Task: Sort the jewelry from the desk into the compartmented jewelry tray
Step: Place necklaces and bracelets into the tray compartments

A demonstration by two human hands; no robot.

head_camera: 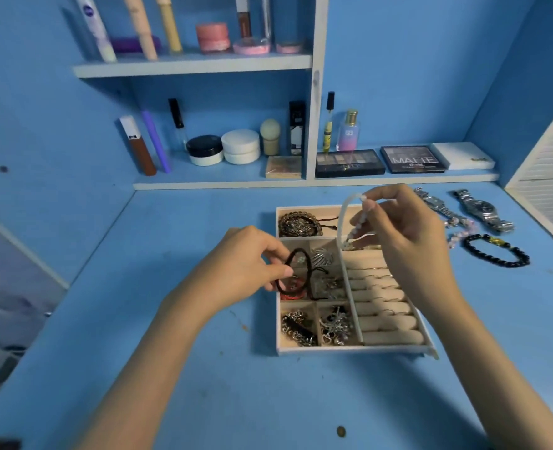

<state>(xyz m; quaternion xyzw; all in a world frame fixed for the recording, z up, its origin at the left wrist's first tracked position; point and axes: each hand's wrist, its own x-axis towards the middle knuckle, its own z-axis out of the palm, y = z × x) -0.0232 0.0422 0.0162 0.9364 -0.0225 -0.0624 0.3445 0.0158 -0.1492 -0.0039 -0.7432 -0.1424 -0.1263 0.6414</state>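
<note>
Quick tally, counting two hands in shot: left hand, right hand. Just one tray, contents way too tangled to count piece by piece. Loose on the one desk: two watches, one black bead bracelet, one pink bead bracelet as far as visible. Held up: one black cord loop, one white bead strand. Along the low shelf: two eyeshadow palettes, one white box, one perfume bottle, one yellow mascara tube, one black-lidded jar, one white jar, one brown tube, one purple tube. Top shelf: too blurry for a proper count.
</note>
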